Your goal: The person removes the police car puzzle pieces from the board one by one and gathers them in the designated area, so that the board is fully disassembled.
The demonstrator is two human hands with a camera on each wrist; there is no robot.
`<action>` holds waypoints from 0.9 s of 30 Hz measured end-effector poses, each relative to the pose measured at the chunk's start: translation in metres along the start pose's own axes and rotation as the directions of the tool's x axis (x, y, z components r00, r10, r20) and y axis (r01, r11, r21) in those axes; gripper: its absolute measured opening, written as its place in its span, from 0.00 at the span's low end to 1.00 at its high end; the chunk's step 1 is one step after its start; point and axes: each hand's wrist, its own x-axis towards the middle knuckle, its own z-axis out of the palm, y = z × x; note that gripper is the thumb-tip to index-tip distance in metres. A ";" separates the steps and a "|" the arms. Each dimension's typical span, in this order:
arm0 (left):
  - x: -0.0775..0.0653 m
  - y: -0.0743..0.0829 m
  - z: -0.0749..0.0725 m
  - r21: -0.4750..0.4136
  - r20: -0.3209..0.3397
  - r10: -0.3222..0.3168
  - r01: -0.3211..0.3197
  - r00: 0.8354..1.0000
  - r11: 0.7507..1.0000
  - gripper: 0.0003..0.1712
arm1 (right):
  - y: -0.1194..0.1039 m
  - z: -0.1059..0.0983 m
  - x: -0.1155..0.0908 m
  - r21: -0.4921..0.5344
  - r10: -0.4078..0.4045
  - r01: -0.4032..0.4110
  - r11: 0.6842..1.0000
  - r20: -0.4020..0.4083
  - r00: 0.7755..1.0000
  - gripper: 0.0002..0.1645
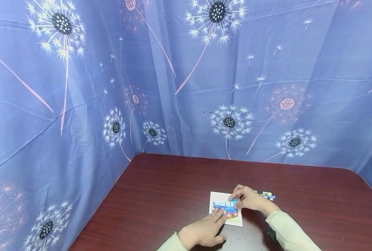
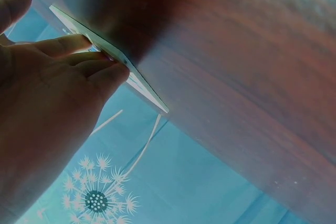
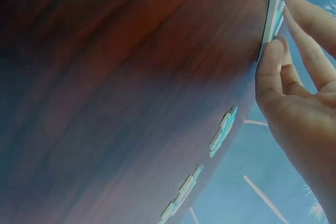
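A small jigsaw puzzle (image 1: 215,197) with a white border and a picture of a blue vehicle lies on the table. My left hand (image 1: 204,230) rests its extended fingertips on the near left part of the picture; in the left wrist view those fingers (image 2: 107,72) lie along the thin board (image 2: 149,92). At the puzzle's right side my right hand (image 1: 250,199) bends over it, thumb and fingertips around a blue puzzle piece (image 1: 233,202) in the picture. The right wrist view shows the thumb (image 3: 270,64) at the border's edge and the other fingertips against the picture face.
Loose puzzle pieces (image 1: 268,195) lie on the table just beyond the right hand; the right wrist view shows them as two low groups, one piece cluster (image 3: 223,131) closer to the hand. A blue dandelion-print curtain (image 1: 179,115) hangs behind and left of the dark red table (image 1: 161,188).
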 end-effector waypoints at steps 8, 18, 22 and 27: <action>0.000 0.000 -0.002 -0.021 0.017 -0.003 0.003 1.000 1.000 0.38 | 0.001 0.000 0.000 -0.012 0.021 -0.021 1.000 -0.010 1.000 0.13; 0.000 0.002 -0.002 -0.016 0.014 -0.009 0.010 1.000 1.000 0.37 | 0.002 0.001 -0.001 -0.011 0.015 -0.015 1.000 -0.022 1.000 0.14; -0.001 0.002 -0.003 -0.035 0.020 -0.016 0.017 1.000 0.999 0.37 | 0.003 0.001 -0.001 -0.009 -0.003 0.003 1.000 -0.047 0.999 0.18; -0.001 0.002 -0.004 -0.048 0.025 -0.017 0.018 1.000 0.999 0.37 | 0.003 0.001 -0.002 0.026 -0.003 0.005 1.000 -0.073 0.997 0.18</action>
